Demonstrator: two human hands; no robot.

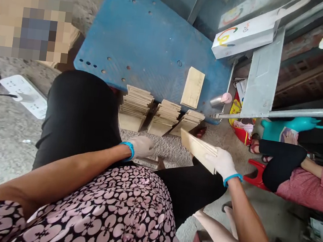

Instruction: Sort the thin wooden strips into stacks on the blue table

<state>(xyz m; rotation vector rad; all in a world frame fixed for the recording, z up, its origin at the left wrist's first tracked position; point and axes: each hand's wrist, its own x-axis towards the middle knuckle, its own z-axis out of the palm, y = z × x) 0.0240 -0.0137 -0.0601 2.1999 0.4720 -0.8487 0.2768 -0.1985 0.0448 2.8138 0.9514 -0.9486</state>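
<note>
The right hand [223,163], in a white glove, is closed on a thin wood board [197,149] held over the knees. The left hand [142,147] rests near the lap, loosely curled and holding nothing. It looks like sorting: the board would need a flat, gentle drop onto the wood stacks [162,115] by the blue table [147,41].

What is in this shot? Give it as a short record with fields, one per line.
setting: concrete floor, a blue board lying on it
right hand: gloved, gripping a wood slat
left hand: gloved, resting by the knee, holding nothing
stacks: three slat piles against the board's near edge
on board: one loose slat
left side: white power strip
right side: white box, another person's knee
</note>
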